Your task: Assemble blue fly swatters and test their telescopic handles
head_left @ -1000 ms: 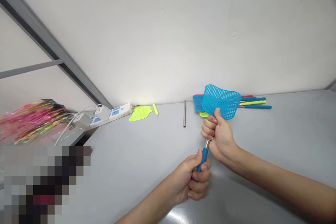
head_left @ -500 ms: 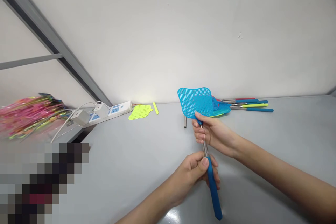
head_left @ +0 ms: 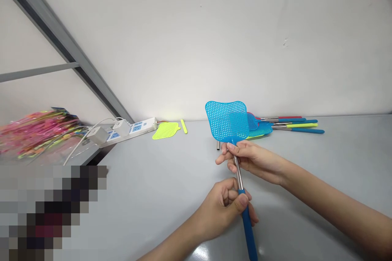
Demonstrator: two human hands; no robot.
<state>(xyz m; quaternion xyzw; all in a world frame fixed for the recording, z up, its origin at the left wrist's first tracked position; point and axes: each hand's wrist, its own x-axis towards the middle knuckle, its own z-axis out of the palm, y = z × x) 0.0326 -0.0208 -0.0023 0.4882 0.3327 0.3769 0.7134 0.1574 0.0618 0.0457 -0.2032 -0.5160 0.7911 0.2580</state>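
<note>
Blue fly swatter (head_left: 226, 120) in two hands (head_left: 222, 212) (head_left: 254, 161)

**Glossy plastic mesh on shiny steel**

The blue perforated plastic fly swatter (head_left: 227, 120) has a smooth, faintly glossy head, a shiny telescopic stainless-steel shaft (head_left: 238, 175) and a smooth blue plastic grip (head_left: 248, 232). At 3 o'clock, the spare swatters' steel shafts (head_left: 284, 123) gleam beside their smooth coloured plastic grips (head_left: 308, 130). At 8 o'clock lies a matt yellow-green plastic swatter head (head_left: 165, 131). At 9 o'clock are a smooth white plastic power strip (head_left: 143, 125) and crinkled, glossy pink plastic wrapping (head_left: 39, 132). The pale grey tabletop (head_left: 153, 195) is smooth, with a glossy glare at 6 o'clock.
</note>
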